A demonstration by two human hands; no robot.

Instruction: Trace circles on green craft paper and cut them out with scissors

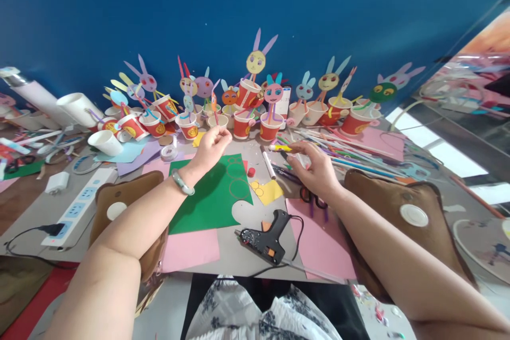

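Note:
My left hand (211, 147), with a pale green bangle on the wrist, is raised over the green paper sheet (211, 196); its fingers are pinched together on something too small to make out. My right hand (314, 170) reaches palm down over a pile of pens and paper straws (358, 156), fingers curled at a marker near a yellow highlighter (280, 147). Scissors (313, 199) lie half hidden under that wrist. A black glue gun (265, 239) lies on the table in front of me.
A row of paper-cup rabbits (255, 111) stands along the blue wall. Pink paper sheets (191, 249), a yellow scrap (266, 191), a white marker (268, 162), a power strip (79, 207) and brown arm cushions (406, 218) surround the work spot. White cups (105, 142) lie at left.

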